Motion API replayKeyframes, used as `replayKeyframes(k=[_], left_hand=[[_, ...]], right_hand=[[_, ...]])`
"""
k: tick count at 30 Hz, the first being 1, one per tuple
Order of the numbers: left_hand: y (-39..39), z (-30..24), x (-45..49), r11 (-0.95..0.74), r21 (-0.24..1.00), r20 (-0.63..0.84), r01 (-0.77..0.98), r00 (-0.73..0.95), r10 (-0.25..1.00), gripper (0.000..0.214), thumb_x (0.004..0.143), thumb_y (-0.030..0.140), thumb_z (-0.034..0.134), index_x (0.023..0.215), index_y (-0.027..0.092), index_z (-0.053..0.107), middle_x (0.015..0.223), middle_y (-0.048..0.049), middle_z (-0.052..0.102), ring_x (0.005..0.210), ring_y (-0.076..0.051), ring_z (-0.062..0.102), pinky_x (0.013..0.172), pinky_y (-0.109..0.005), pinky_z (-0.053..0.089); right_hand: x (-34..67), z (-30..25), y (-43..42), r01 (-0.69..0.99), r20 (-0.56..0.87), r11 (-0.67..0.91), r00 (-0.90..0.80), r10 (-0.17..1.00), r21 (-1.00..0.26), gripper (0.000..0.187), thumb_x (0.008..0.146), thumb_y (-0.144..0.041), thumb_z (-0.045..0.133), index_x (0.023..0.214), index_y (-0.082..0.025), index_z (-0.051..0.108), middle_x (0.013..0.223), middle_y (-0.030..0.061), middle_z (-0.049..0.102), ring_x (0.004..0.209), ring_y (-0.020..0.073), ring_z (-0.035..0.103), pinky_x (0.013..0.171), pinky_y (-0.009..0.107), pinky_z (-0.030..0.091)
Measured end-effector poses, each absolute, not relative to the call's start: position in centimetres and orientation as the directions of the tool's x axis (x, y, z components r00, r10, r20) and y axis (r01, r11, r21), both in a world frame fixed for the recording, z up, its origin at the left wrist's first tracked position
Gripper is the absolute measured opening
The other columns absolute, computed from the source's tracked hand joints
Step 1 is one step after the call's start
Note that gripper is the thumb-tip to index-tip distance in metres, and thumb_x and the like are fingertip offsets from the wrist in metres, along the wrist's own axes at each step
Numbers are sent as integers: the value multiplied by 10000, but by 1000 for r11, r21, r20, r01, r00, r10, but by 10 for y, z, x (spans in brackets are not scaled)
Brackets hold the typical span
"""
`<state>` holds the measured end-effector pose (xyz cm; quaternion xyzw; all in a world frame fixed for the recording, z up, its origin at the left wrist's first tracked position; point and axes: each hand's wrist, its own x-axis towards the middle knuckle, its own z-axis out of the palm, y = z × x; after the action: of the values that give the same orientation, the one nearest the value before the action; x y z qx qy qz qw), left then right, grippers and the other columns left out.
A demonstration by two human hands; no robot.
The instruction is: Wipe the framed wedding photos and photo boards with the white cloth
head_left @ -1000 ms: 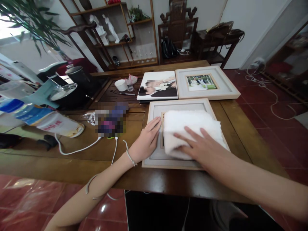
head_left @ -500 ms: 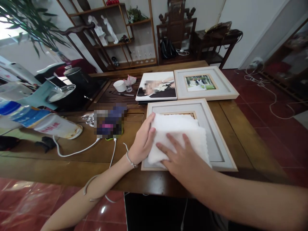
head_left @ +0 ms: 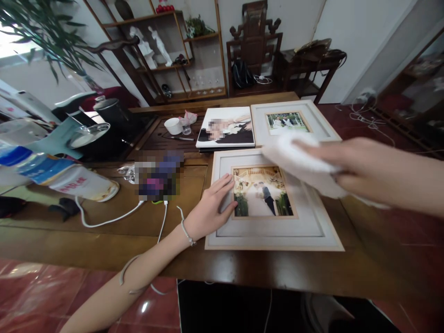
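A pale picture frame (head_left: pixel 305 231) with a photo in its middle lies flat on the wooden table (head_left: pixel 173 222) in front of me. My left hand (head_left: pixel 211 208) rests open and flat on the frame's left border, fingers stretched toward the photo. My right hand (head_left: pixel 364 169) is lifted above the frame's right side and is closed on a white towel (head_left: pixel 298 159), which hangs in the air over the frame's upper right corner.
A second framed photo (head_left: pixel 326 132) and an unframed print (head_left: pixel 227 127) lie behind. A white cup (head_left: pixel 173 125), a lying bottle (head_left: pixel 58 173), a white cable (head_left: pixel 104 219) and pots (head_left: pixel 107 108) sit at left. Shelves and a chair stand behind.
My right hand has lifted the towel off the near frame and carried it up to the right, uncovering the photo. My left hand has stayed on the frame's left border.
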<state>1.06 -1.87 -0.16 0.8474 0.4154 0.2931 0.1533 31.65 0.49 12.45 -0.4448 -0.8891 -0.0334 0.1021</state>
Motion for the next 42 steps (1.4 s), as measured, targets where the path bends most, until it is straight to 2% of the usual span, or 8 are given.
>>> replayKeyframes(k=[4,7,15,25,28,32,37,42], left_hand=[[-18,-1,11,-604,506,361,615,485,796,494,902,208,576,1381,120,490,1448,-198,493,1397,-301,412,1128,-553,381],[-18,-1,11,-612,506,372,608,486,790,490,898,208,587,1371,117,499,1443,-200,498,1393,-297,419,1133,-548,376],[-16,-1,10,-618,480,415,623,459,785,436,887,231,607,1296,87,559,1338,-207,588,1292,-284,542,1081,-495,460],[-16,-2,10,-612,495,397,617,466,791,475,894,218,599,1350,114,518,1419,-203,525,1362,-280,467,1117,-525,410],[-15,-1,10,-610,501,389,614,470,792,444,918,218,567,1351,130,522,1418,-192,529,1362,-280,467,1115,-535,411],[-15,1,11,-588,510,360,628,465,809,398,956,205,495,1344,126,534,1420,-185,530,1360,-267,471,1118,-528,411],[-16,1,13,-581,516,358,629,458,814,387,953,190,490,1331,126,546,1420,-182,531,1362,-268,469,1123,-541,401],[-16,0,12,-582,524,374,622,446,813,392,950,191,504,1338,158,543,1430,-160,527,1365,-272,464,1129,-550,387]], right_hand=[[285,125,41,809,442,581,-555,705,91,798,710,84,392,1466,-171,368,1310,135,594,1268,331,501,939,528,485],[243,104,57,635,325,742,-763,558,215,794,749,134,320,1467,-204,341,1550,112,339,1442,344,224,1057,649,317],[211,67,51,573,-69,799,-803,592,182,672,814,14,501,1440,-212,412,1525,135,378,1403,337,325,1051,598,344],[343,78,51,763,-66,598,-602,796,246,869,658,85,388,1452,-265,430,1229,146,646,933,273,670,750,389,518],[363,92,53,838,115,492,-527,842,234,793,708,0,427,1476,-194,377,1041,143,679,821,275,645,650,374,493],[353,91,51,803,290,478,-582,760,357,700,722,12,409,1395,-173,451,1257,195,569,977,305,604,738,408,483],[321,56,39,661,135,626,-724,676,414,760,716,103,400,1419,-184,430,1412,191,497,1306,336,452,986,501,423],[303,40,2,639,98,661,-744,661,394,644,766,41,479,1367,-189,514,1379,209,529,1285,383,481,977,545,438]])
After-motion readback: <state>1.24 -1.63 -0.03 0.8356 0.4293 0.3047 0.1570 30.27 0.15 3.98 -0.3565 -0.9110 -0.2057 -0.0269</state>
